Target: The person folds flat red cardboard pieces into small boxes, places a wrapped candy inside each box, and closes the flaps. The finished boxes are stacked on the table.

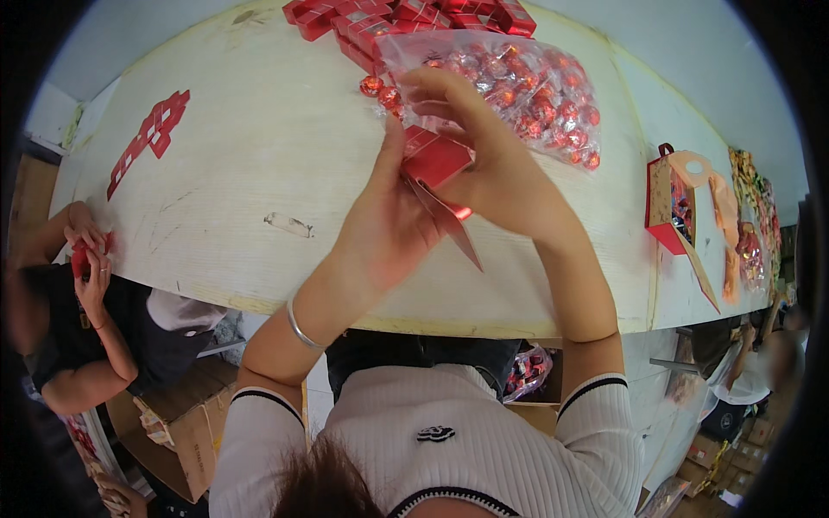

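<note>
While the left hand (390, 220) grasps a red card box (439, 162), partly folded, above the table (216, 190), the right hand (496, 168) touches its right side; whether this hand grips too, I cannot tell. Just beyond the hands lie loose red-wrapped balls (372, 85), beside a clear bag (540, 99) full of them. Behind the bag, red cartons (363, 30) are piled; far left, a flat red card (162, 129) lies.

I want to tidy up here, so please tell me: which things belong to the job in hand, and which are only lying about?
Seem part of the job:
red box, between left hand and right hand
box pile
bag of wrapped balls
loose balls
flat red card

Seem only lying about:
open box, far right
carton, lower left
</note>
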`<state>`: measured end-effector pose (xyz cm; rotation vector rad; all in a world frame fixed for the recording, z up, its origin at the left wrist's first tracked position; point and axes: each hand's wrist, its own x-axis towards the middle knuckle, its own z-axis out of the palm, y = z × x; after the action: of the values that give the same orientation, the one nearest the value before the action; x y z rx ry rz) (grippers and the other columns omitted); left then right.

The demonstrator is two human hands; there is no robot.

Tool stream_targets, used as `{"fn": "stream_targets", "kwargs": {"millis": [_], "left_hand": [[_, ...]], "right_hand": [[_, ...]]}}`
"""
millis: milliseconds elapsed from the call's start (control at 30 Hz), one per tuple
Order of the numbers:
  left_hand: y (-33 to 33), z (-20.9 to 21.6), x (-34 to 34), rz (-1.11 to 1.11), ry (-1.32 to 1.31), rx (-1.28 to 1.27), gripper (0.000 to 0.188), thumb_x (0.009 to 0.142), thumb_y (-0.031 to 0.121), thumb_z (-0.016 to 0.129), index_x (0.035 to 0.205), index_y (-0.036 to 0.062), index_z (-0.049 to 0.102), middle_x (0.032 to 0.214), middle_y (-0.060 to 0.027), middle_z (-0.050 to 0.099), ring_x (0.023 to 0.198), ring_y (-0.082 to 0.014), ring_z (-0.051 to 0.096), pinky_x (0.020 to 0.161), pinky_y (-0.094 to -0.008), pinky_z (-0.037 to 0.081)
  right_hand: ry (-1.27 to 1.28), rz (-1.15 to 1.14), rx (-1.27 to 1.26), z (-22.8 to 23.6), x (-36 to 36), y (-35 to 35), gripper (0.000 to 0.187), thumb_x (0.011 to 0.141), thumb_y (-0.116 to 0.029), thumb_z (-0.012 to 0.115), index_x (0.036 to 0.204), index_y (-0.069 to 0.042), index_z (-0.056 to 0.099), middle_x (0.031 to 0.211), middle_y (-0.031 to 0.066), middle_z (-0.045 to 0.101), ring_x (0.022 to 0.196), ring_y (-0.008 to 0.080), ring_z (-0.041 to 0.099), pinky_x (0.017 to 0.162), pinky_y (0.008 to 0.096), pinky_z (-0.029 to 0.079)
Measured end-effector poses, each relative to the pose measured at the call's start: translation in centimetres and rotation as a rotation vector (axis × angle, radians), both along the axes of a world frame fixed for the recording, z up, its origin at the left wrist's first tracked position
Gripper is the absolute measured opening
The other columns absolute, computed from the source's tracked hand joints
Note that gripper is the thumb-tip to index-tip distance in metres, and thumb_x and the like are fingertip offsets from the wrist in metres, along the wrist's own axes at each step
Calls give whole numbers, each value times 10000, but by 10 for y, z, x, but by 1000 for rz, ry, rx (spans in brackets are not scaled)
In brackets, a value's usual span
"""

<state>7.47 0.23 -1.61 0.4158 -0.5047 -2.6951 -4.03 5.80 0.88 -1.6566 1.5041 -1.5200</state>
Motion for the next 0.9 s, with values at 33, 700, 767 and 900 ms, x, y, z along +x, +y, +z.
{"fn": "stream_targets", "kwargs": {"millis": [33,700,767,900], "left_hand": [[-3,-2,1,-65,3,23,575,830,613,389,1123,123,461,1019,-25,551,976,-166,542,828,-319,465],[-44,31,-32,654,127,-1808,369,797,68,571,1142,29,446,1080,-107,516,949,-232,516,777,-295,452],[-50,34,-36,527,177,-1722,313,852,79,515,1140,22,406,1068,-79,476,919,-139,502,773,-245,433],[-45,33,-47,513,257,-1587,247,853,77,491,1083,18,422,962,-64,464,861,-130,467,768,-267,395]], "right_hand": [[-101,105,17,2,-3,2,431,730,-2,582,1147,-56,493,1120,69,481,1050,181,469,838,274,415],[-532,-167,-361,19,-9,4,311,882,-162,518,1165,-35,491,1078,58,542,973,118,506,827,252,418],[-459,-171,-312,16,-21,5,414,858,-117,517,1259,-68,426,1247,62,443,1144,153,398,952,280,330],[-311,-243,-308,4,-34,7,361,882,-187,446,1183,10,468,1168,90,479,1110,164,433,946,297,338]]}}
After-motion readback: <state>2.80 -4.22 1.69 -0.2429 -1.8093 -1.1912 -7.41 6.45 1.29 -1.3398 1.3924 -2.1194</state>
